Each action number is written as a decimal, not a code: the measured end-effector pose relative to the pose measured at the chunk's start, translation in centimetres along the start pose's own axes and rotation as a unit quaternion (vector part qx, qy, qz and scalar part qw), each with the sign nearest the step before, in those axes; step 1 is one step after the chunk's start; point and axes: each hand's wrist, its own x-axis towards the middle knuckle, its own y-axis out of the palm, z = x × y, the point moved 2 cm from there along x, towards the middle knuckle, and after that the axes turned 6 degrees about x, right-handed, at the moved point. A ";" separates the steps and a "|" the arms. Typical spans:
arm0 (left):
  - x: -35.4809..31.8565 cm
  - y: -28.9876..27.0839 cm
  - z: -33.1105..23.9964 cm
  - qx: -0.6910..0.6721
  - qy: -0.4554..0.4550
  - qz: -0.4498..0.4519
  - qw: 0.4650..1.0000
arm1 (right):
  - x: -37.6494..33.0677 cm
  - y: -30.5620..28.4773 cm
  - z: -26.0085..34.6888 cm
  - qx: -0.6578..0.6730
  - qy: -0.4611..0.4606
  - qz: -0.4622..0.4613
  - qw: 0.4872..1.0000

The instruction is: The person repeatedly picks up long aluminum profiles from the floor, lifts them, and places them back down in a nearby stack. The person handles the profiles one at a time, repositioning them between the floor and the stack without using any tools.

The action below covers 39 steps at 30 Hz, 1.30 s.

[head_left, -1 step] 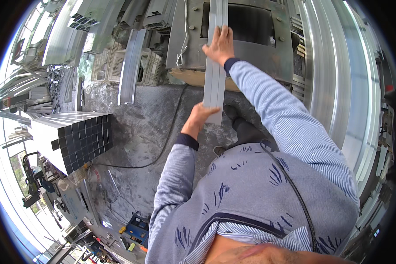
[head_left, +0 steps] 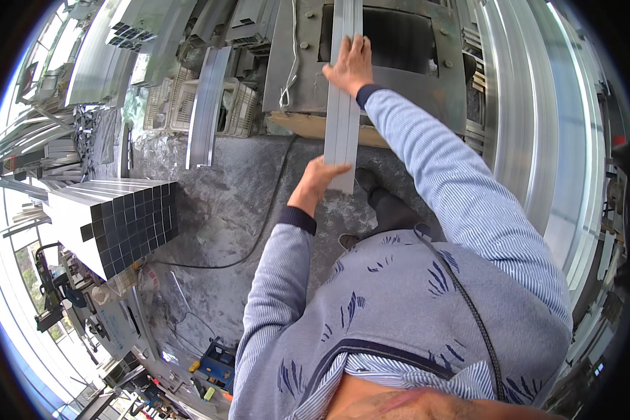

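The left hand (head_left: 319,179) is clamped on the bar (head_left: 341,133), its thumb across the top and its fingers mostly hidden at the left edge. The right hand (head_left: 351,68) lies further along, with fingers over the top face; whether it also squeezes, I cannot tell. There is one bar in two hands. Its near end stands out past the table (head_left: 413,98) edge, so I judge the left hand bears this end, while the right hand keeps the length straight. Below are two shoes, one (head_left: 348,241) near the left hand, another (head_left: 365,179) beside the bar's end. The bar passes above the table and goes out at the top of the view. The table shows four bolts and one dark opening (head_left: 399,42). One cable (head_left: 281,178) lies on the floor. Further left is one stack (head_left: 136,227) of square tubes, probably piled evenly to save space; behind are at least two crates (head_left: 238,112).
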 end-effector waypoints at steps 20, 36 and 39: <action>-7.0 -0.1 14.6 -0.060 -0.035 0.005 0.998 | -14.5 -0.9 4.7 -0.015 -0.020 0.058 0.998; -22.6 -0.2 30.2 -0.042 -0.057 -0.004 0.997 | -35.6 -3.0 10.9 0.027 0.003 0.147 0.989; -23.8 0.4 30.8 -0.053 -0.079 -0.007 0.995 | -36.5 -3.2 11.1 0.025 0.005 0.185 0.982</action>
